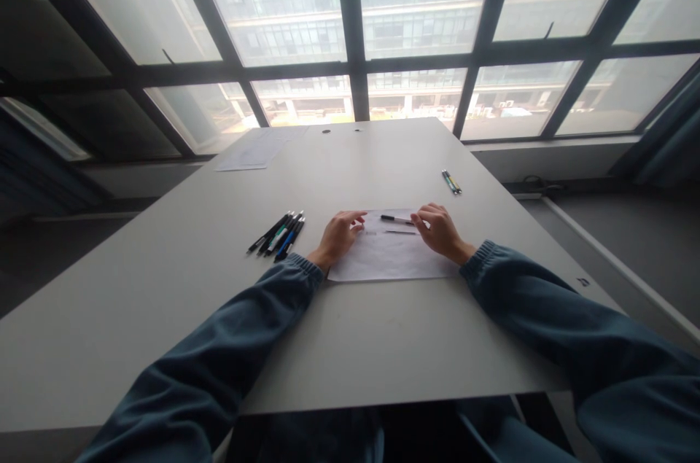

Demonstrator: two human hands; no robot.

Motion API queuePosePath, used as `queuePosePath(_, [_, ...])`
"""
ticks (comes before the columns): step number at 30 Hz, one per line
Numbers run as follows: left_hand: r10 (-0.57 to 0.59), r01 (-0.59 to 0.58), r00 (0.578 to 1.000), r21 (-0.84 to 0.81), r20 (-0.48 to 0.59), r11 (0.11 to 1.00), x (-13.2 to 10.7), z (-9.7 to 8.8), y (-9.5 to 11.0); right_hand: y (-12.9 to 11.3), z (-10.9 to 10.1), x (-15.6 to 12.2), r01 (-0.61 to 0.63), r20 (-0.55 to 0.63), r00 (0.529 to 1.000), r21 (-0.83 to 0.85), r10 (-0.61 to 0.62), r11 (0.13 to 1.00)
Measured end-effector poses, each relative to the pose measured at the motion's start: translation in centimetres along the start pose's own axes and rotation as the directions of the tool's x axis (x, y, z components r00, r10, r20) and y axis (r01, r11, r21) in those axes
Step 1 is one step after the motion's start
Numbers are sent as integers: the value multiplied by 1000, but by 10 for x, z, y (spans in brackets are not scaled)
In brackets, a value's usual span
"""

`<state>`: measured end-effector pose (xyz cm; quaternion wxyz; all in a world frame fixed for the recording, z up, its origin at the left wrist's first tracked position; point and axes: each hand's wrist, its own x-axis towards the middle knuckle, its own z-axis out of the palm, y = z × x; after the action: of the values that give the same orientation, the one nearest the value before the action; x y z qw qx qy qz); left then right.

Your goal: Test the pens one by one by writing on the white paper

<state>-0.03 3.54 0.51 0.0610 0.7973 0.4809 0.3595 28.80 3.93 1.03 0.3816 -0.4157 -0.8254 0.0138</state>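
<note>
A sheet of white paper [391, 262] lies on the table under both my hands. Resting near its left edge, my left hand [339, 237] has curled fingers, with thumb and forefinger apart. Just right of it is a small clear piece [370, 232], too small to name. My right hand [437, 231] is over the paper's right side, its fingertips closed at the right end of a black pen [394, 219]. Below that pen lies a thin pen refill [400, 232], its right end close to the right thumb.
Several pens [278, 235] lie in a bunch left of my left hand. A few slim coloured sticks or pens [451, 182] lie at the right edge of the white table [350, 339]. More paper [251, 151] is at the far left, with windows [306, 98] beyond.
</note>
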Motion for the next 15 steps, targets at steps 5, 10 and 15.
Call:
queuePosePath(5, [-8,2,993,-46,-119,999,3,-3,1,3,0,2,-46,-97,994,59,52,997])
queuePosePath(10, [-1,1,991,3,-133,1000,5,-5,-14,20,1,4,-116,-150,981,66,125,991])
queuePosePath(15, [-54,54,999,50,-7,997,6,1,-33,36,5,3,-249,-60,967,2,249,968])
